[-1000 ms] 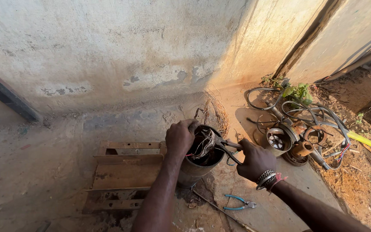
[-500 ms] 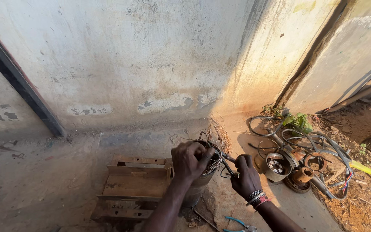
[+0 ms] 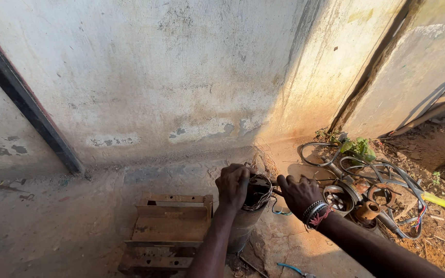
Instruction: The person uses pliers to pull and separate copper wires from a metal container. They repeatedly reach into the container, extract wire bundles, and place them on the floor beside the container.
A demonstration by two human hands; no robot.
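Note:
A grey metal motor cylinder stands upright on the concrete ground, its open top full of copper wire windings. My left hand grips the cylinder's top rim from the left. My right hand, with beaded bracelets at the wrist, is closed around a dark tool handle that pokes into the windings from the right. Loose wire strands stick up behind the cylinder.
A rusty metal frame lies left of the cylinder. To the right sit motor parts, tangled cables and a yellow hose. Blue-handled pliers lie on the ground below. A stained wall rises right behind.
The camera has tilted upward, so hands and cylinder sit lower in view. My hands keep their hold; the right one has shifted closer to the cylinder's rim.

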